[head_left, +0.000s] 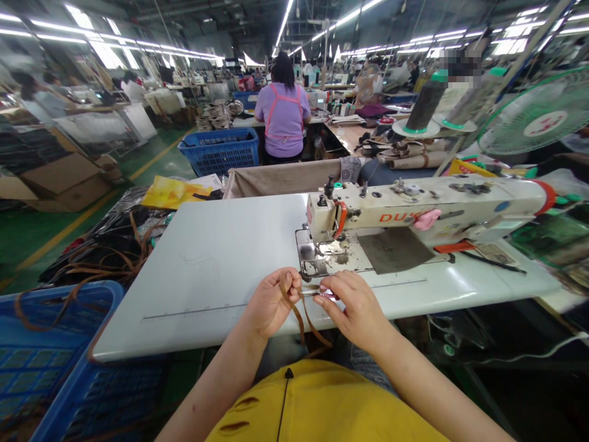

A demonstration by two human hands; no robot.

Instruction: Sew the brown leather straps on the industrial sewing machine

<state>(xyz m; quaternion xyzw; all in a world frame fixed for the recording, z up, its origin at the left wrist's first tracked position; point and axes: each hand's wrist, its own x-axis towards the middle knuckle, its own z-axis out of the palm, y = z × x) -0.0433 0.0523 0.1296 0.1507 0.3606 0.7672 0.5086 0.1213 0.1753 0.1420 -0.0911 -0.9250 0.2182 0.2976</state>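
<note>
Pinched in the fingers of my left hand (275, 301) is a narrow brown strap (299, 316), which loops down past the table's front edge. My right hand (354, 307) is closed on a small shiny metal tool (309, 294) that looks like thread snips; its handle is mostly covered by my fingers. The tool's tip points left and lies close to the strap beside my left fingers. Both hands are just in front of the sewing machine's needle area (324, 248). A dark grey-brown fabric piece (394, 250) lies flat on the machine bed.
The white sewing machine (437, 199) spans the right of the pale table (221, 258). Blue crate (59, 313) stands at left, below more brown straps (115, 261). Beyond are thread cones (426, 104), a green fan (538, 116), a fabric-lined bin (285, 178) and a seated person (284, 116).
</note>
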